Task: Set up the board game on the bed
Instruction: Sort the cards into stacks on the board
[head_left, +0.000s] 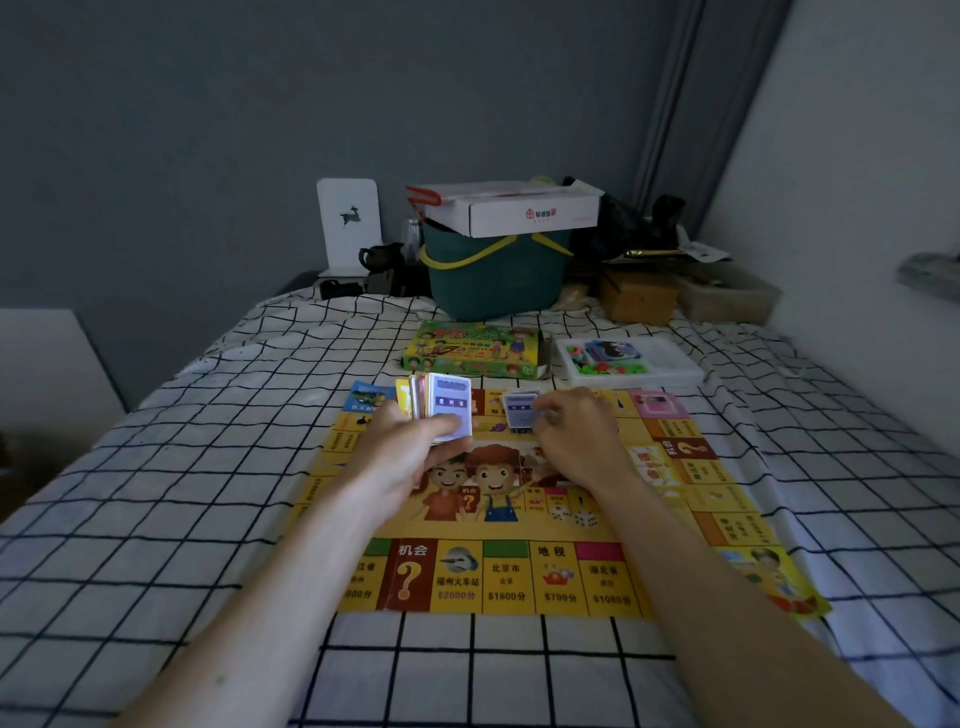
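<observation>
A yellow paper game board (519, 577) lies unfolded on the checked bed cover. My left hand (410, 447) grips a thick stack of game cards (441, 408) upright above the board's far left part. My right hand (571, 431) pinches a single pale purple card (521, 410) just above the board's far edge. Behind the board lie the green game box (475, 351), open at one end, and a clear plastic tray (631, 361) with small coloured pieces.
At the head of the bed stand a teal basket (493, 280) with a white carton (519, 210) on top, a brown box (639, 296) and dark clutter. A white wall runs along the right, and the bed's left edge drops off.
</observation>
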